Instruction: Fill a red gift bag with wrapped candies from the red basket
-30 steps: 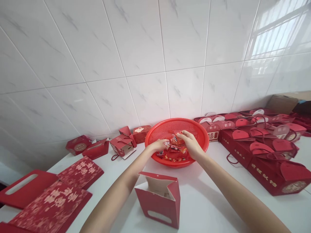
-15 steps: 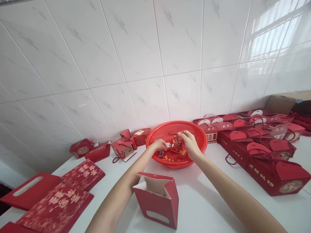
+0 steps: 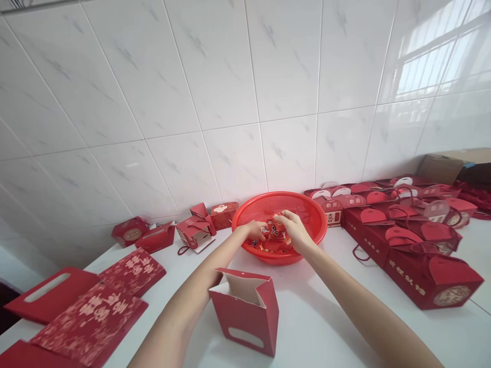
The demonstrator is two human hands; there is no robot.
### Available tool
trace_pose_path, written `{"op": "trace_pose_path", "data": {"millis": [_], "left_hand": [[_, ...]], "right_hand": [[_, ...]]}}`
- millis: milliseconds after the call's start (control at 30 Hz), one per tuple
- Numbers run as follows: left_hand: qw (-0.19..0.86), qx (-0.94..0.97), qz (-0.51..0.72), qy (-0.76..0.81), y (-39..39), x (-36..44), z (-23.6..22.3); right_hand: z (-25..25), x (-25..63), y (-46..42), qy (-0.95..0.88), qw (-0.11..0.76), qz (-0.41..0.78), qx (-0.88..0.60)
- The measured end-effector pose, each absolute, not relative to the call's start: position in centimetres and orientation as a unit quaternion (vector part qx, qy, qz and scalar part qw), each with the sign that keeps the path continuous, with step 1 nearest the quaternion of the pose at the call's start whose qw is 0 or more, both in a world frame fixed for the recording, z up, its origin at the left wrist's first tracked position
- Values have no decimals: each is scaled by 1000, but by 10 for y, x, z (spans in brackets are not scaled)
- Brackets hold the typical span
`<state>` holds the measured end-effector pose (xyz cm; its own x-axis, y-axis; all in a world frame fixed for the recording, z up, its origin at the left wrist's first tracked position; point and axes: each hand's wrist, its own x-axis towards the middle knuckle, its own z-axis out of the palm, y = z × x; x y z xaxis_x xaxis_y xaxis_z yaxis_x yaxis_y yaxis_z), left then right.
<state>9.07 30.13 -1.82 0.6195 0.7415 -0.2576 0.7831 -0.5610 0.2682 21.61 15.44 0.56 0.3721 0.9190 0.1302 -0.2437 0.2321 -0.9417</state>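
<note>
Both hands reach into a red plastic colander [image 3: 282, 258], which holds red-wrapped candies and small loose sweets. My right hand [image 3: 294, 229] is closed on a red candy packet [image 3: 275, 229] with dark lettering, over the middle of the colander. On the left side of the colander, my left hand [image 3: 256, 231] has its fingers curled at small wrapped candies; what it grips is partly hidden. A red paper gift box [image 3: 249, 317] stands upright with its top open in front of the colander, between my forearms.
Rows of closed red gift boxes [image 3: 406, 255] fill the right side. Flat red folded boxes [image 3: 92, 317] lie at the left. Smaller boxes [image 3: 195, 230] stand along the tiled wall [image 3: 230, 76]. A brown cardboard box [image 3: 441, 166] is at the far right.
My right hand has shifted slightly left and down, bringing the candy packet closer to my left hand. The left hand stays nearly in place. The view has moved slightly.
</note>
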Motion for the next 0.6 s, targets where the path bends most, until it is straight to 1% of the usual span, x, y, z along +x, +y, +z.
{"op": "trace_pose_path", "data": {"millis": [133,200,433,533,600], "left_hand": [[175,882,-8,438,295,90,-13],[178,878,37,443,290,89,-7],[160,829,299,444,264,74,31],[158,815,375,413,246,63,44],[173,810,427,362,231,56,50]], "right_hand": [[4,214,154,-370,695,424,-447],[3,216,155,-366,698,428,-442],[13,227,153,-326,721,438,-426],[27,224,143,-341,720,475,-374],[35,220,135,-369,709,502,-330]]}}
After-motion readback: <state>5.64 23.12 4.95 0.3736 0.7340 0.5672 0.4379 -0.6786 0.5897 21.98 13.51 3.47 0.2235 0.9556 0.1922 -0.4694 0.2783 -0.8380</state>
